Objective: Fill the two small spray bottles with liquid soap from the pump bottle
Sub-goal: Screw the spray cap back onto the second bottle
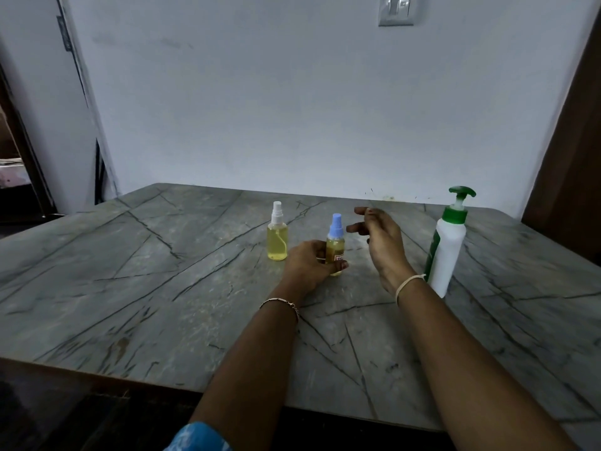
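Two small spray bottles stand upright on the grey marble table. The one with a white cap holds yellow liquid and stands alone at centre. The blue-capped spray bottle holds amber liquid, and my left hand is wrapped around its lower body. My right hand hovers just right of its blue cap, fingers spread, touching nothing. A white pump bottle with a green pump head stands to the right of my right wrist.
A white wall rises right behind the table's far edge, with a switch plate high up. A dark wooden panel stands at the right. The table's near edge runs across the bottom left.
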`<act>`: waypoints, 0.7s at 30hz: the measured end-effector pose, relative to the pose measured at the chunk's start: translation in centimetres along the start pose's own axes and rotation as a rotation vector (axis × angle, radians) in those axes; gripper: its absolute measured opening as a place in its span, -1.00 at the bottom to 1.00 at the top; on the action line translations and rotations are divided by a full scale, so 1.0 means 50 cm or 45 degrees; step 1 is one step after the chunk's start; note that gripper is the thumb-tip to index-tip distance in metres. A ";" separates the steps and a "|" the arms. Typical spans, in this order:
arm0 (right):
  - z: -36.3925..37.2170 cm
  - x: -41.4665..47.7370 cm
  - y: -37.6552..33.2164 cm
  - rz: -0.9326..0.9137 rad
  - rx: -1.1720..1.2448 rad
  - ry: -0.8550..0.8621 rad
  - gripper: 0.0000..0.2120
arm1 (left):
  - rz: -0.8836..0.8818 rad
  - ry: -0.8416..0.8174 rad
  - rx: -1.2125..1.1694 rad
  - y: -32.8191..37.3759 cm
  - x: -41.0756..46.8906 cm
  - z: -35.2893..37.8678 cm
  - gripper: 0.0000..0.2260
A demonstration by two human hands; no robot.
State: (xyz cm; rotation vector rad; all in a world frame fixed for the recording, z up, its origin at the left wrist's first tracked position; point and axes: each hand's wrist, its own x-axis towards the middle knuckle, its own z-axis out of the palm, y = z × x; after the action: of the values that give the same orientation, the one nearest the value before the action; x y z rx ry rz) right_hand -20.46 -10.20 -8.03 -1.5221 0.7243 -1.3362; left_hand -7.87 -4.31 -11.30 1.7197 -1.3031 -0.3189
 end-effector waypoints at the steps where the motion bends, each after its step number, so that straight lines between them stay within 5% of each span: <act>1: 0.001 0.001 0.002 -0.008 -0.002 -0.021 -0.73 | -0.003 0.001 0.002 0.000 0.000 0.000 -0.51; 21: 0.010 -0.002 0.012 -0.201 -0.227 -0.208 -0.72 | -0.001 -0.028 0.001 0.000 0.001 -0.002 -0.54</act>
State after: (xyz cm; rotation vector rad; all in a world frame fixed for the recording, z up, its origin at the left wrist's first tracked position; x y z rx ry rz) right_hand -19.90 -10.19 -8.61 -1.8402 0.6441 -1.2699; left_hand -7.77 -4.31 -11.23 1.7216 -1.3186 -0.3388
